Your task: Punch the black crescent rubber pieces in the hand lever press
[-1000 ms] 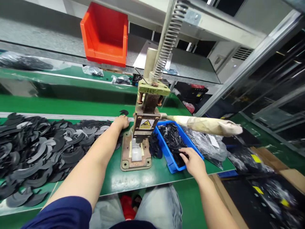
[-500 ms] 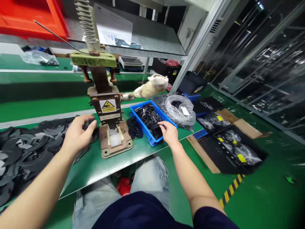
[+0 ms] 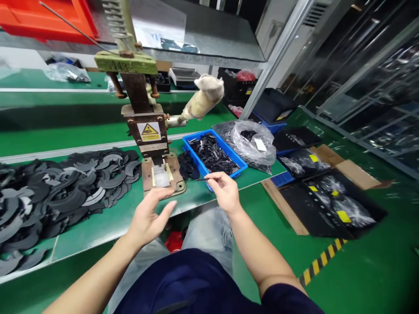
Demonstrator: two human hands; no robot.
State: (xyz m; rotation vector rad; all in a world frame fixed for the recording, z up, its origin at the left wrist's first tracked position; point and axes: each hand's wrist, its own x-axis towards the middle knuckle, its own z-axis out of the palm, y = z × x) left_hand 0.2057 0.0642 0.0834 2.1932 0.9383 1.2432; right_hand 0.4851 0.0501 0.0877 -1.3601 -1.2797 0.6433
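A small thin black strip [image 3: 199, 179] sticks out to the left from the pinched fingertips of my right hand [image 3: 224, 192], at the near corner of a blue bin [image 3: 241, 170]. Similar slim black parts [image 3: 214, 155] fill the bin. My left hand [image 3: 152, 216] is open, thumb and fingers apart, just in front of the hand press's base plate [image 3: 148, 171]. A clear block [image 3: 161, 176] sits in the middle of that plate. Above it stands the press [image 3: 145, 117], with a warning label and a cloth-wrapped lever [image 3: 203, 98] to its right.
Curved dark grey pieces [image 3: 68, 187] are heaped on the green bench left of the press. Black pieces [image 3: 188, 165] lie between press and bin. Behind the bin sits a clear plastic bag [image 3: 252, 141]. An open carton [image 3: 327, 200] with bagged parts stands at right.
My left hand has moved right, from beside the heap to the front of the press. My right hand has come out of the bin, drawing left and nearer with a black strip.
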